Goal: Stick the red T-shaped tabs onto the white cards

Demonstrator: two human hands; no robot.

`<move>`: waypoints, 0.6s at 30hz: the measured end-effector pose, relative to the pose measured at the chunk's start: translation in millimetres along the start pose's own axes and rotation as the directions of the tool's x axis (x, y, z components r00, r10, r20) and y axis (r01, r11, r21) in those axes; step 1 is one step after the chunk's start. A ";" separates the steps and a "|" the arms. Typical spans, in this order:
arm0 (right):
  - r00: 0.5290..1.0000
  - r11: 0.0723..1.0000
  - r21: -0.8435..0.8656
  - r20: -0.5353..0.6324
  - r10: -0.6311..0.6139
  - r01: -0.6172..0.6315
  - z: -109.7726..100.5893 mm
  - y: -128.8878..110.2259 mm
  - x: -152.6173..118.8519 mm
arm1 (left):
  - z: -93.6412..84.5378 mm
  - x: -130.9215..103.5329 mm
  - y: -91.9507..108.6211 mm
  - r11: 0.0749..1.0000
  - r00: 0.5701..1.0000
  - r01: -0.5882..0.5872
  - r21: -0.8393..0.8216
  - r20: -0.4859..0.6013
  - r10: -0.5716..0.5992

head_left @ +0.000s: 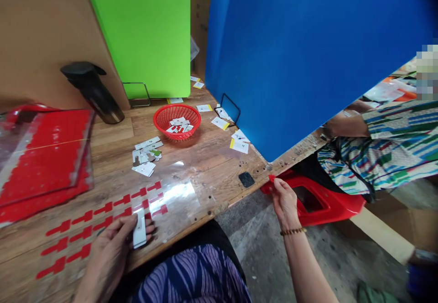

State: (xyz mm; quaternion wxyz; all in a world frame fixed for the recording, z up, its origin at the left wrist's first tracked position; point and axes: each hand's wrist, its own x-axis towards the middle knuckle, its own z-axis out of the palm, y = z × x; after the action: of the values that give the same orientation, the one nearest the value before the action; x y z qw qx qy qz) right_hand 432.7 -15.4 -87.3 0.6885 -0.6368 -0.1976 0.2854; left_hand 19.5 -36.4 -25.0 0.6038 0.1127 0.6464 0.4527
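Note:
My left hand (pixel 118 237) is closed on a small stack of white cards (pixel 139 230), low over the clear sheet (pixel 185 198). Rows of red T-shaped pieces (pixel 82 233) lie on that sheet. Beyond the table's front edge, my right hand (pixel 284 198) pinches a small red piece (pixel 271 178) between thumb and fingers. A dark square (pixel 246 180) lies on the table to the left of this hand. Farther back, a red basket (pixel 157 122) holds white and red pieces. Loose white cards (pixel 146 156) are piled in front of it.
Red packs (pixel 44 152) lie at the left, near a black bottle (pixel 97 95). A green board (pixel 147 33) and a blue board (pixel 290 56) stand at the back. Below the right edge is a red stool (pixel 328 202); a person in striped clothing (pixel 400 143) sits beyond.

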 end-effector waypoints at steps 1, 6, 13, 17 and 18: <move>1.000 0.999 -0.033 -0.010 -0.016 0.016 1.6 2.5 2.2 | 0.0 0.3 -0.1 1.000 1.000 0.001 0.000 -0.001 -0.001; 0.982 0.961 -0.241 -0.099 -0.163 0.136 6.3 7.7 4.9 | 3.1 -1.5 1.2 1.000 1.000 0.000 0.012 0.006 0.000; 0.922 0.817 -0.517 -0.125 -0.368 0.256 10.8 1.1 -6.0 | 2.5 -1.3 0.1 1.000 1.000 -0.009 0.011 0.009 0.009; 0.917 0.809 -0.533 -0.140 -0.373 0.248 15.9 4.7 -9.6 | -0.1 0.7 -1.6 1.000 1.000 -0.003 0.012 0.018 0.003; 0.922 0.817 -0.524 -0.140 -0.362 0.242 17.2 6.0 -10.7 | -0.4 0.9 -1.8 1.000 1.000 -0.003 0.015 0.021 0.003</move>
State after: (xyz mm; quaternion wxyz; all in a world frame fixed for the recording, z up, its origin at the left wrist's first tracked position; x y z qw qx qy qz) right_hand 412.8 -9.1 -90.3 0.5562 -0.7813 -0.2813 0.0345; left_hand 19.7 -37.0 -26.9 0.6090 0.1230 0.6433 0.4475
